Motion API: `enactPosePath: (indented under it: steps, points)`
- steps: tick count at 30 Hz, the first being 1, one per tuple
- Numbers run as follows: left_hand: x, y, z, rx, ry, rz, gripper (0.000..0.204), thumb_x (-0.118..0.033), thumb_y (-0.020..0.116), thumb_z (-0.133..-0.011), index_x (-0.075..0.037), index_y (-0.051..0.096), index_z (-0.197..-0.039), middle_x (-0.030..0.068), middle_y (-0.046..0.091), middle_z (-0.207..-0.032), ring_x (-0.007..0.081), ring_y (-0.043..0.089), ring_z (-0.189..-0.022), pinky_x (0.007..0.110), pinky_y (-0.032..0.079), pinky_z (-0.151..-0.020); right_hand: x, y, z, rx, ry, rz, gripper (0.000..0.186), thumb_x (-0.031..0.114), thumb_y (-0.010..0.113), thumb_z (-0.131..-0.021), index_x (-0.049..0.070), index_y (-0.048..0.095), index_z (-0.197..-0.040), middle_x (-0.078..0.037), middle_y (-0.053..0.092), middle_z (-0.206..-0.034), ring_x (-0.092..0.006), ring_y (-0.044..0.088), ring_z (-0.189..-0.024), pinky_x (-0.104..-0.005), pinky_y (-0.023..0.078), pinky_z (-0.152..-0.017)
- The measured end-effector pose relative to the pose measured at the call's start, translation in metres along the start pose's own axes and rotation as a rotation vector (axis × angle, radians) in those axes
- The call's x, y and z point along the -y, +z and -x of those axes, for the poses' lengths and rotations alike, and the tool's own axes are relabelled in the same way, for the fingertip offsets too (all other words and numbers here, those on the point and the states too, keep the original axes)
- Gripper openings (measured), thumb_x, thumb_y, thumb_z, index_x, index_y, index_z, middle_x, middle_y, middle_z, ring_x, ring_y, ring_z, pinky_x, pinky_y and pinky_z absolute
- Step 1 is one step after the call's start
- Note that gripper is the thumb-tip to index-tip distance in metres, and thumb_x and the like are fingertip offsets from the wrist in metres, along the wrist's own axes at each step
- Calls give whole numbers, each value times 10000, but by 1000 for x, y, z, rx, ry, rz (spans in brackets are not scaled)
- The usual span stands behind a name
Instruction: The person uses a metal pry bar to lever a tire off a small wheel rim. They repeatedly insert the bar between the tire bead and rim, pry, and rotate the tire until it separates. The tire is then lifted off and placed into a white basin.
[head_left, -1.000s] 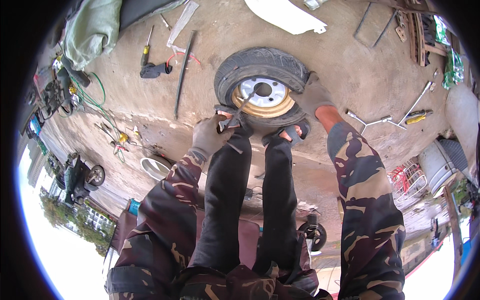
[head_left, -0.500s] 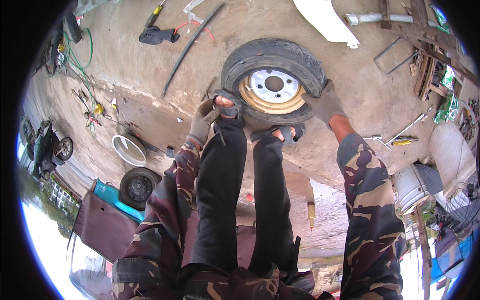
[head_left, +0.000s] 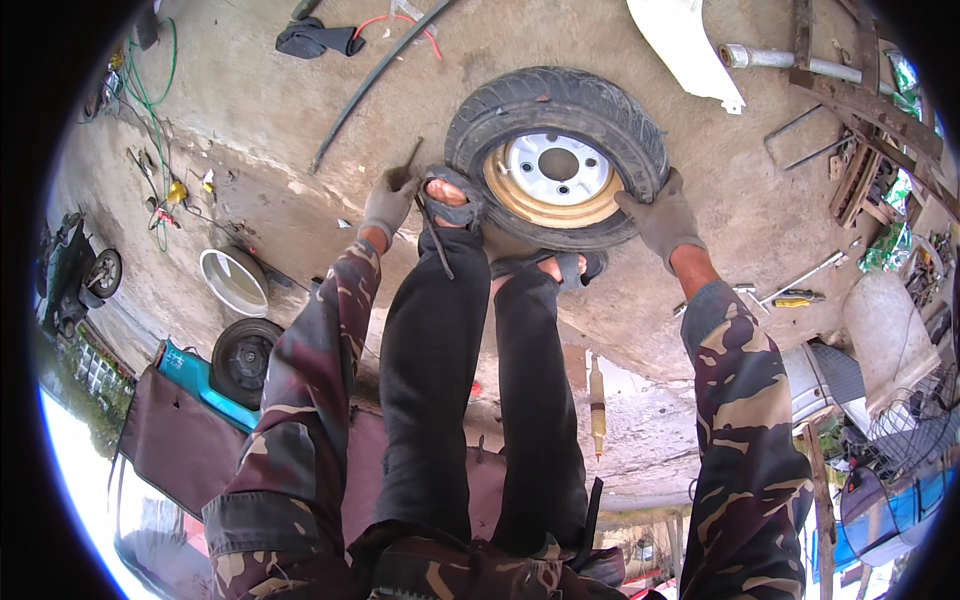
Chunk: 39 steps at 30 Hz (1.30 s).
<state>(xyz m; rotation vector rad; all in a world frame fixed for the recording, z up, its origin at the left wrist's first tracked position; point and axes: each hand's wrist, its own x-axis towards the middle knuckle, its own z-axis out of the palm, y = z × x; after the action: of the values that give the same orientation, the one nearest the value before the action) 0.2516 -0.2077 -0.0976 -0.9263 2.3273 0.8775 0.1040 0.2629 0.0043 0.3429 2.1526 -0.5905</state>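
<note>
Near my left foot, my gloved left hand [head_left: 390,205] is closed on a dark metal bar [head_left: 440,255], which angles down past my shin, off the wheel. My gloved right hand [head_left: 655,215] grips the right edge of a black tyre [head_left: 550,92] lying on the floor, mounted on a rim [head_left: 526,208] with a white centre and gold outer band. My left sandalled foot [head_left: 450,205] is beside the tyre's lower left, and my right foot [head_left: 575,268] is just below it.
A long dark strip [head_left: 365,95], green hose [head_left: 150,100] and white basin [head_left: 235,280] lie leftward, with a spare wheel [head_left: 245,360] and parked scooter [head_left: 75,275]. A white panel [head_left: 678,55], metal frames [head_left: 850,125], wrench [head_left: 805,280] and yellow-handled tool [head_left: 795,299] lie rightward.
My left hand has drawn the bar leftward off the rim to beside my left foot. My right hand stays on the tyre. The view has shifted, so the wheel appears higher and further right.
</note>
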Motion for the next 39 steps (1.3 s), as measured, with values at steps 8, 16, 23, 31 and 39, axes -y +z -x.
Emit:
enactPosePath:
  steps: [8,16,23,31,39]
  points:
    - [-27,1,-23,17,70,-453,451,-456,789,-904,-74,733,-1139,223,738,-1103,454,711,-1073,545,563,-897,2,-3,0,33,23,27,1012,489,864,-848,-79,330,-1493,-331,656,-1366,-479,674,-1253,-494,542,-1058]
    - [-16,-67,-19,334,-29,183,199,-180,639,-1006,-62,712,-1149,118,758,-887,244,730,-751,375,572,-649,4,-6,1,61,10,31,1080,507,853,-858,-120,278,-1523,-359,635,-1381,-491,662,-1267,-484,541,-1064]
    - [-52,-125,55,361,-511,574,257,-229,573,-1109,-62,621,-1299,115,733,-827,118,441,-425,298,350,-382,9,-8,2,56,49,11,1034,467,878,-838,-85,327,-1518,-335,627,-1416,-462,660,-1291,-482,528,-1090]
    - [-99,-107,114,474,-510,948,245,-274,610,-1115,-67,651,-1239,78,721,-846,86,442,-502,260,350,-450,4,-7,0,59,37,-11,1055,488,876,-826,-106,335,-1510,-342,634,-1407,-465,669,-1275,-478,536,-1079]
    - [-140,-40,120,675,-484,933,399,-386,619,-1122,-7,721,-1196,81,756,-900,84,508,-530,260,428,-433,4,-11,-3,104,27,29,1069,483,876,-832,-133,326,-1512,-360,640,-1383,-460,658,-1294,-463,534,-1086]
